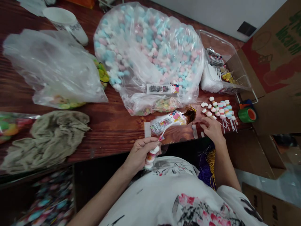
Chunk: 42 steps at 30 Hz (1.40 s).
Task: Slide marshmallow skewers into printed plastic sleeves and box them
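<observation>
My left hand point(144, 153) is closed around a marshmallow skewer point(151, 157) in a clear wrapper, at the table's front edge. Its white stick points up and to the right, with the wrapper pinched around the stick's base. My right hand point(213, 128) is over the table, thumb and fingers slightly apart, with nothing visible in it. Just left of those fingers lies a bundle of gold twist ties point(190, 114). Printed clear wrappers point(167, 121) lie flat between my hands. Beyond my right hand is a group of marshmallow skewers point(221, 108) with white sticks.
A large clear bag of pastel marshmallows point(150, 47) fills the back middle. Right of it stands a clear plastic bin point(223, 84), with green tape point(247, 115) nearby. Leftward are another plastic bag point(56, 69), a paper cup point(68, 25) and a crumpled cloth point(51, 138). Cardboard boxes point(265, 103) stand rightmost.
</observation>
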Available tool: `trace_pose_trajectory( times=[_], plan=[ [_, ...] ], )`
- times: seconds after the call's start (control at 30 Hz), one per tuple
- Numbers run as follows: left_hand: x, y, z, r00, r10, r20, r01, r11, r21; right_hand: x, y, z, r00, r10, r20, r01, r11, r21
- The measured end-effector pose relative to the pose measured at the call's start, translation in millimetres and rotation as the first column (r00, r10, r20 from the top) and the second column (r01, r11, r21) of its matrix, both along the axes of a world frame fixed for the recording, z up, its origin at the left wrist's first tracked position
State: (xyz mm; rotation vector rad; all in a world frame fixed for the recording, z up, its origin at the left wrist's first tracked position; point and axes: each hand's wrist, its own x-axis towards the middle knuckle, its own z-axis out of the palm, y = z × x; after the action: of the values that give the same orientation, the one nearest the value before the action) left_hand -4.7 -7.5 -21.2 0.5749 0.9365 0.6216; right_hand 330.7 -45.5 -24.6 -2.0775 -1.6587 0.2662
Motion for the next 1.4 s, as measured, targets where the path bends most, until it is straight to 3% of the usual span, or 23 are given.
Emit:
trace_pose_trajectory(
  times=[0.17,0.33,0.63,0.73,0.9,0.97,1.07,1.17,1.23,1.3,1.4],
  plan=[
    [9.8,-0.3,0.2,0.998,0.061,-0.025,-0.060,0.997,0.044,-30.0,-6.0,-13.8,0.991,-0.118,-0.066,0.123,0.989,0.085],
    [19.9,-5.4,1.2,0.999,0.044,-0.020,-0.043,0.998,0.050,-49.4,15.1,-24.5,0.969,-0.228,0.095,0.224,0.973,0.051],
    [13.4,-16.3,-7.7,0.998,0.025,-0.055,-0.019,0.994,0.108,-42.1,17.6,-26.7,0.981,-0.178,0.076,0.178,0.984,0.000],
    [15.8,-18.0,-6.6,0.999,-0.014,-0.048,0.019,0.995,0.100,-39.4,8.2,-27.1,0.982,-0.187,0.008,0.187,0.981,0.050],
    [20.9,-16.2,-2.3,0.999,-0.011,-0.038,0.014,0.996,0.088,-42.5,-18.4,-19.2,0.923,-0.167,-0.347,0.245,0.950,0.195],
    [23.0,-15.4,-1.0,0.998,0.010,-0.066,-0.005,0.996,0.088,-46.1,-23.6,-15.0,0.898,-0.152,-0.412,0.275,0.926,0.259],
    [24.9,-16.0,-0.4,0.994,0.013,-0.104,-0.002,0.995,0.101,-49.7,-16.7,-13.5,0.942,-0.200,-0.270,0.269,0.930,0.251],
    [24.1,-18.6,-1.0,0.993,-0.005,-0.117,0.022,0.989,0.144,-48.1,1.4,-19.9,0.969,-0.247,0.031,0.240,0.961,0.139],
    [21.9,-20.7,-0.7,0.991,0.002,-0.134,0.022,0.984,0.175,-44.3,11.1,-25.6,0.961,-0.236,0.145,0.227,0.971,0.074],
    [18.9,-22.5,0.8,0.986,0.023,-0.164,0.010,0.980,0.197,-41.4,13.8,-28.2,0.967,-0.212,0.142,0.207,0.977,0.049],
    [15.0,-23.6,4.5,0.976,0.053,-0.210,-0.005,0.975,0.224,-47.8,2.2,-20.1,0.980,-0.192,-0.051,0.197,0.971,0.133]
  ],
)
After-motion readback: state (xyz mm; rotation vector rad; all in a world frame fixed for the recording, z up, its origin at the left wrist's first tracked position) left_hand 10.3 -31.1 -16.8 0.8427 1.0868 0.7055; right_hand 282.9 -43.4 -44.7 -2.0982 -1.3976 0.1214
